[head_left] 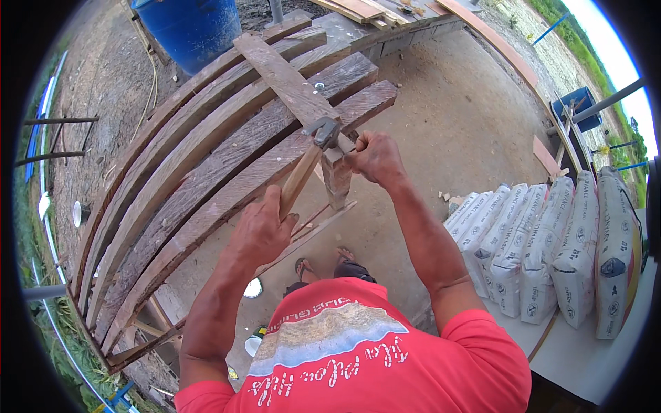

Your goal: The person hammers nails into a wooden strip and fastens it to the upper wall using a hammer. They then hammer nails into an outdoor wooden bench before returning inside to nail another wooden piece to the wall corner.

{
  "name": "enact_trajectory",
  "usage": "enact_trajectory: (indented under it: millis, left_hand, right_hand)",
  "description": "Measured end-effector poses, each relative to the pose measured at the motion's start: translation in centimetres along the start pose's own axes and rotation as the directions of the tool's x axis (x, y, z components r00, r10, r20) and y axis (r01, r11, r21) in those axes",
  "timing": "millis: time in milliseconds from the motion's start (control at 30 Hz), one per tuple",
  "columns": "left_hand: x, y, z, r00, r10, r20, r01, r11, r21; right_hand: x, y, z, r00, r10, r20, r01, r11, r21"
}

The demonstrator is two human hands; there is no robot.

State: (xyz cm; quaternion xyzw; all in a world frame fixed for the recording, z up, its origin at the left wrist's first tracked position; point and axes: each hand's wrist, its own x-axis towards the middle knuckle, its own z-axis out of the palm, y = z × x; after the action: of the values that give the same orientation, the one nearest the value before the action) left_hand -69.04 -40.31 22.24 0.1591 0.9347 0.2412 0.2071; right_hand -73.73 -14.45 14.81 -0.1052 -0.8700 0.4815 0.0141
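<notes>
My left hand (268, 227) is closed around the wooden handle of a hammer (298, 180), whose metal head (322, 131) lies over the near end of a crosswise plank (279, 79). This plank rests across several long, weathered timber boards (179, 206). Just right of the hammer head, my right hand (372, 157) is closed on a small greyish piece (348, 146) at the plank's end; I cannot tell exactly what it is. A short upright timber (337, 186) stands below that hand. A small shiny metal fitting (319, 87) sits on the plank.
A blue barrel (182, 31) stands at back left, another (586, 109) at far right. Several white cement sacks (571, 255) are stacked at right. Loose planks (354, 10) lie on a block ledge at the back. My sandaled feet (344, 258) are on the concrete floor (441, 117).
</notes>
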Motion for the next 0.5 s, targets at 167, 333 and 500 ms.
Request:
enact_trajectory:
  millis: [167, 333, 500]
  left_hand:
    - [-0.1, 0.5, 0.7, 0.998, -0.056, 0.017, 0.057, 0.995, -0.077]
    - [0.0, -0.2, 1.9, 0.997, -0.076, 0.027, 0.078, 0.992, -0.103]
    - [-0.7, 0.6, 0.6, 0.995, -0.096, 0.018, 0.098, 0.986, -0.138]
  right_hand:
    - [-1.1, -0.9, -0.2, 0.974, -0.198, -0.107, 0.158, 0.940, -0.302]
    - [-2.0, 0.5, 0.2, 0.948, 0.283, 0.147, -0.313, 0.915, 0.255]
    - [-2.5, 0.4, 1.0, 0.994, 0.075, 0.083, -0.092, 0.969, 0.227]
